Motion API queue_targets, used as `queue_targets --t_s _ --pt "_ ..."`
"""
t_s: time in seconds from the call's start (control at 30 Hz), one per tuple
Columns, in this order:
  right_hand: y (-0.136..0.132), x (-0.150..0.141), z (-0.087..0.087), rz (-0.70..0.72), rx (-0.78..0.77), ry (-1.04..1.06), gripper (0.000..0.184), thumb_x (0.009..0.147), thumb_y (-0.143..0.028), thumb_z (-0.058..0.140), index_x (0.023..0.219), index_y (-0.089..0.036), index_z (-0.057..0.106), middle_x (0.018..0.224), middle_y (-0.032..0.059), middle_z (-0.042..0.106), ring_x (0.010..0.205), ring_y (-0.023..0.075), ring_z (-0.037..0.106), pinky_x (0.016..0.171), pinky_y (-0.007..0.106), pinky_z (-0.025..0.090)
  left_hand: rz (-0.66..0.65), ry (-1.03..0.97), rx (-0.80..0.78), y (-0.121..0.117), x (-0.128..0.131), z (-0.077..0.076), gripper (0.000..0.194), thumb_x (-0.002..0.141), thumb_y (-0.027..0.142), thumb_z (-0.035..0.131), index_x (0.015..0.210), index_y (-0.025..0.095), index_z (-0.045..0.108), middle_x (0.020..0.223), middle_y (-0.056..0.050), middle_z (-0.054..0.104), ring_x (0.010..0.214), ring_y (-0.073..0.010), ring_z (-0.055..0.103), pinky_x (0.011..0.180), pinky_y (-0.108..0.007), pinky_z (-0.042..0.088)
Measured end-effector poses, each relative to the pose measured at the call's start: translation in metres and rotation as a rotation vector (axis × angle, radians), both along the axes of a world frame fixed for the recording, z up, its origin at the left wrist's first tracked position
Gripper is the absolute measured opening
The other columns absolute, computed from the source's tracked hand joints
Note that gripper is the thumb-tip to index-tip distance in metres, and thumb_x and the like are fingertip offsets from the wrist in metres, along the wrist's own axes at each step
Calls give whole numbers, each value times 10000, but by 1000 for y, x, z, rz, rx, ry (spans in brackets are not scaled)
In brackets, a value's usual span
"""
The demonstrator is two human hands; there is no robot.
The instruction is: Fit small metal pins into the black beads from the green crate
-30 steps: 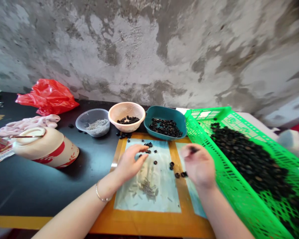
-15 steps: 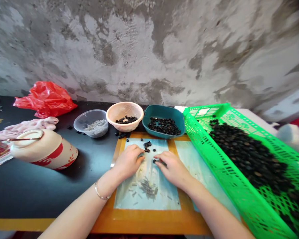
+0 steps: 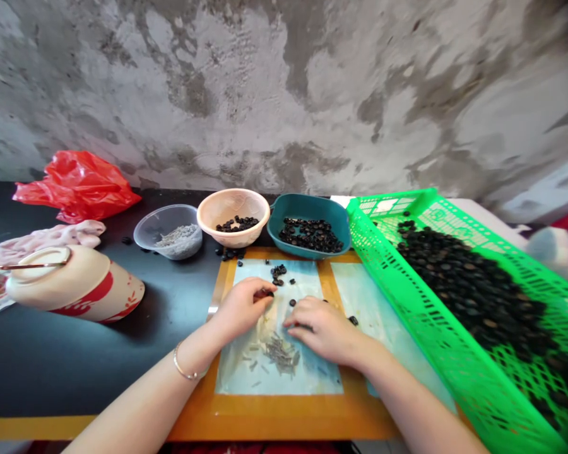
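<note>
My left hand rests on a pale blue mat with an orange border, its fingers pinched on a small black ring-shaped piece. My right hand lies palm down beside it, fingertips closed near a heap of small grey metal pins; whether it holds one I cannot make out. A few loose black pieces lie on the mat beyond both hands.
A green slotted crate of black pieces slopes along the right. Behind the mat stand a teal dish, a peach bowl and a clear tub of pins. A tipped paper cup, pink cloth and red bag lie left.
My right hand came from beside the crate to the middle of the mat and then down to the pin heap. My left hand closed its fingers on a black piece.
</note>
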State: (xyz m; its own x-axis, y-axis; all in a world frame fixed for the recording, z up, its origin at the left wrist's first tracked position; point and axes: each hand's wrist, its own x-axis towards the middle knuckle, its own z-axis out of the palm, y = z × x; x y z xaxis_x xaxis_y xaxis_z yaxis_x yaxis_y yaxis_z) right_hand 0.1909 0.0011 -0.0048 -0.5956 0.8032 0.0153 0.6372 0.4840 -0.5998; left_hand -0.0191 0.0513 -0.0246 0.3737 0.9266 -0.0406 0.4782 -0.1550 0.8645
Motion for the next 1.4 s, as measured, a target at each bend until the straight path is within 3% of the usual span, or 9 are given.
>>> queue_targets --t_s 0.17,0.27,0.67,0.87,1.2,1.4 --pt "-6 -18 -8 160 84 -79 144 930 -191 585 994 -223 710 869 29 658 869 181 566 802 291 425 102 -309 -396 0 3 6 252 684 140 703 931 140 653 886 -80 738 863 -219 706 791 -328 542" --pt "-7 -18 -9 167 122 -114 154 941 -181 554 948 -215 703 881 32 654 865 183 560 796 294 425 125 -433 -495 -1 3 10 297 621 156 756 895 130 644 771 -63 732 829 -217 712 769 -315 537" --pt "-6 -18 4 149 89 -168 76 886 -159 604 840 -186 658 824 30 643 851 196 583 777 291 451 115 -484 -480 -3 4 7 287 585 139 789 852 128 684 773 -22 683 687 -116 606 666 -240 490" --pt "-7 -17 2 121 38 -131 79 873 -133 607 838 -186 655 808 25 645 857 194 592 788 289 453 105 -472 -454 -5 4 5 276 597 140 787 856 133 690 805 -26 690 726 -123 606 687 -240 485" --pt "-8 -16 3 137 14 -54 176 912 -186 605 1076 -221 659 957 32 677 930 192 590 858 308 444 107 -464 -446 -4 4 3 278 595 176 797 855 141 703 809 -35 703 703 -141 626 701 -275 493" --pt "-6 -17 -7 143 42 -56 80 899 -218 636 924 -218 712 849 24 695 867 186 614 829 297 448 116 -532 -543 -4 4 11 291 566 220 836 818 126 725 710 -37 714 614 -140 629 681 -283 497"
